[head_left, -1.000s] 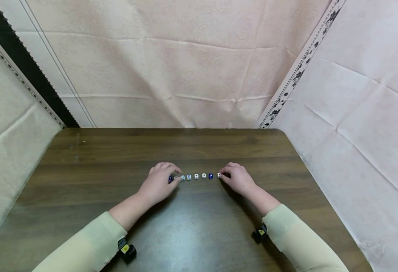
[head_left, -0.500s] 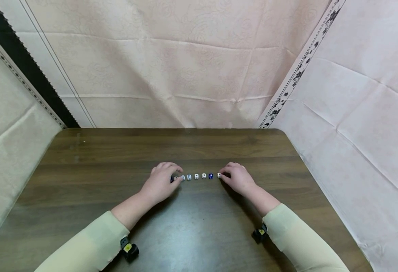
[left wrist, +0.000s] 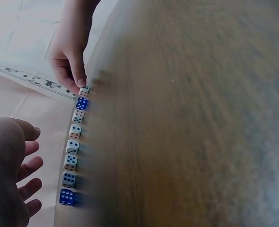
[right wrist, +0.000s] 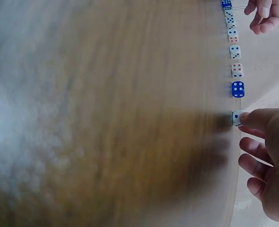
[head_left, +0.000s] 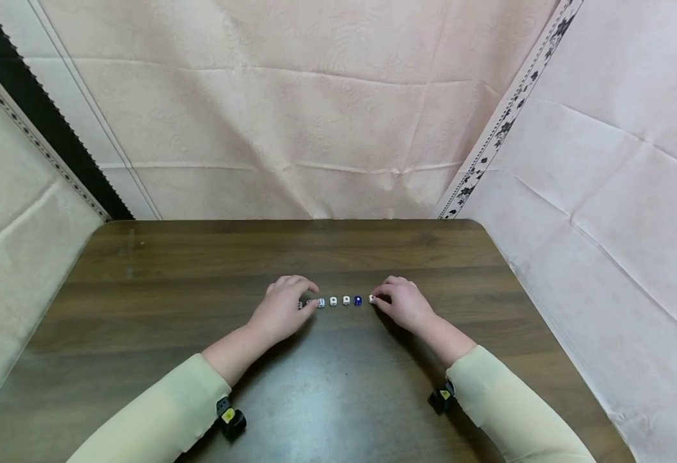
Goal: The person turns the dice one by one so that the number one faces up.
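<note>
Several dice stand in a row across the table, mostly white dice (head_left: 333,301) with coloured pips. One blue die (right wrist: 238,89) lies second from the row's right end; another blue die (left wrist: 66,197) marks the left end. My right hand (head_left: 403,305) pinches the white die (right wrist: 236,118) at the right end between thumb and finger, a small gap from its blue neighbour. Over the row's left part, my left hand (head_left: 283,308) hovers with thumb and fingers parted, hiding some dice in the head view. The left wrist view shows its fingers (left wrist: 31,168) loosely bent, apart from the dice.
The brown wooden table (head_left: 315,399) has rounded far corners. Pale cloth (head_left: 326,128) hangs behind it and along both sides. Each sleeve carries a small black wrist camera (head_left: 233,421) on its inner side.
My left hand has moved to the right along the row, its thumb and fingers still parted. The right hand stays at the right-end die. The dice look unmoved.
</note>
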The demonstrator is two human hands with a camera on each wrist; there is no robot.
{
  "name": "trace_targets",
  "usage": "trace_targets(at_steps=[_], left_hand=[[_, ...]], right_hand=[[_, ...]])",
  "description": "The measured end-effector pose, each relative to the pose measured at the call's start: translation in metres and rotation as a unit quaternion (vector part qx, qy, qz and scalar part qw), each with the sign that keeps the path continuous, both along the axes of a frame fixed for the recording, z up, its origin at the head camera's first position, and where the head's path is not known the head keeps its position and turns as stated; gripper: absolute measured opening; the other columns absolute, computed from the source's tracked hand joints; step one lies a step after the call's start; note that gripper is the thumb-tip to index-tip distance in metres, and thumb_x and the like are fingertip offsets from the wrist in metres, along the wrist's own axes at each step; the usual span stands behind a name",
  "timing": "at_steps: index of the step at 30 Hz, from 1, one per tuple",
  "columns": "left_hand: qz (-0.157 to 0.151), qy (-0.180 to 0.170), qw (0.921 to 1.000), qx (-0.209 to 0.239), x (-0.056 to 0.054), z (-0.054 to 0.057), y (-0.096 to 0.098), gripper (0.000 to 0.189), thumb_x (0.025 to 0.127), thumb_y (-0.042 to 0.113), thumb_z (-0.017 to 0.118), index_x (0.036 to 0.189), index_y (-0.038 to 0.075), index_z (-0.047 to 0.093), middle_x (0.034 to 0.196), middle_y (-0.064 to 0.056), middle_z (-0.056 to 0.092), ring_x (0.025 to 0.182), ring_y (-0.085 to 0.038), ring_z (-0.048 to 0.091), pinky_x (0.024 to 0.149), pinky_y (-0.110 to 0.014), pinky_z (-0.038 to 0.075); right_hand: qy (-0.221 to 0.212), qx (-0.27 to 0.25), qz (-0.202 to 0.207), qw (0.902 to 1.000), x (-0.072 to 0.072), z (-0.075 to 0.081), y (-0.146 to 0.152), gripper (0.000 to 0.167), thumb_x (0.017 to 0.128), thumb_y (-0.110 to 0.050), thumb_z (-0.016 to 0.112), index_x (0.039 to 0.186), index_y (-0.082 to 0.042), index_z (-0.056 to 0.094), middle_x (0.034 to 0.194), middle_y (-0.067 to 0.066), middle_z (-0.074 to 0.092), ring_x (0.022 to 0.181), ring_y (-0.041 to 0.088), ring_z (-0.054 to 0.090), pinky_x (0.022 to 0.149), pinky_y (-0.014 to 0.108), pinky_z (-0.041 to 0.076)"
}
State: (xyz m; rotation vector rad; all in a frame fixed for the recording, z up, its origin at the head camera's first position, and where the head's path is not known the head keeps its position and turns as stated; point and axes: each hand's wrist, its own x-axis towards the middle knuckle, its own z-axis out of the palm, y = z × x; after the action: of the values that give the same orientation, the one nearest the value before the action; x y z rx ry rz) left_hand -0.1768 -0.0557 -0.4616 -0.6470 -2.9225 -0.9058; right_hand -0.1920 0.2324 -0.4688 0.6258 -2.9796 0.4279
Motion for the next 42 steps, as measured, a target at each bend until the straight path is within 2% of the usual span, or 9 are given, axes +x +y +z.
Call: trace_targets(at_steps=[9,18,24,28,42], left_hand=[[0.003,-0.005,0.9998,-0.017,-0.005,-0.004,0.002,0.022,0.096,0.031,0.066,0.112,0.017,0.069,0.123,-0.001,0.062,0.126,-0.029,0.048,0.107,-0.052,0.032],[-0.008,-0.001,0.9972,-0.074,-0.013,-0.006,0.012,0.021,0.095,0.033,0.066,0.110,0.019,0.071,0.121,-0.001,0.062,0.122,-0.027,0.051,0.106,-0.050,0.034],[-0.012,0.017,0.9951,-0.096,-0.016,-0.007,0.017,0.021,0.094,0.031,0.067,0.110,0.019,0.071,0.120,-0.001,0.063,0.118,-0.026,0.052,0.103,-0.050,0.036],[-0.009,0.013,0.9940,-0.108,-0.016,-0.007,0.019,0.019,0.093,0.031,0.068,0.109,0.019,0.071,0.120,-0.001,0.063,0.117,-0.026,0.053,0.103,-0.050,0.036],[-0.003,-0.010,0.9941,-0.108,-0.017,-0.006,0.021,0.013,0.093,0.028,0.071,0.102,0.020,0.073,0.120,-0.002,0.062,0.118,-0.027,0.052,0.105,-0.051,0.035]], right_hand=[[-0.003,0.004,0.002,1.0000,0.001,0.002,-0.002,0.014,0.094,-0.023,0.070,0.102,-0.014,0.077,0.097,-0.001,0.066,0.096,0.022,0.061,0.090,0.044,0.045],[0.002,0.011,0.002,0.9999,0.000,0.003,-0.002,0.014,0.094,-0.023,0.070,0.102,-0.014,0.078,0.097,0.000,0.066,0.096,0.023,0.061,0.089,0.044,0.045],[0.003,0.014,0.002,0.9999,0.000,0.004,-0.002,0.013,0.093,-0.023,0.071,0.101,-0.015,0.078,0.096,-0.001,0.066,0.094,0.022,0.061,0.087,0.043,0.045],[-0.004,0.020,0.001,0.9998,-0.001,0.002,-0.003,0.012,0.093,-0.023,0.072,0.100,-0.016,0.078,0.096,-0.002,0.066,0.094,0.021,0.060,0.087,0.041,0.045],[-0.006,0.024,0.001,0.9997,-0.002,0.003,-0.002,0.012,0.093,-0.024,0.072,0.099,-0.017,0.078,0.096,-0.003,0.065,0.094,0.020,0.061,0.087,0.040,0.045]])
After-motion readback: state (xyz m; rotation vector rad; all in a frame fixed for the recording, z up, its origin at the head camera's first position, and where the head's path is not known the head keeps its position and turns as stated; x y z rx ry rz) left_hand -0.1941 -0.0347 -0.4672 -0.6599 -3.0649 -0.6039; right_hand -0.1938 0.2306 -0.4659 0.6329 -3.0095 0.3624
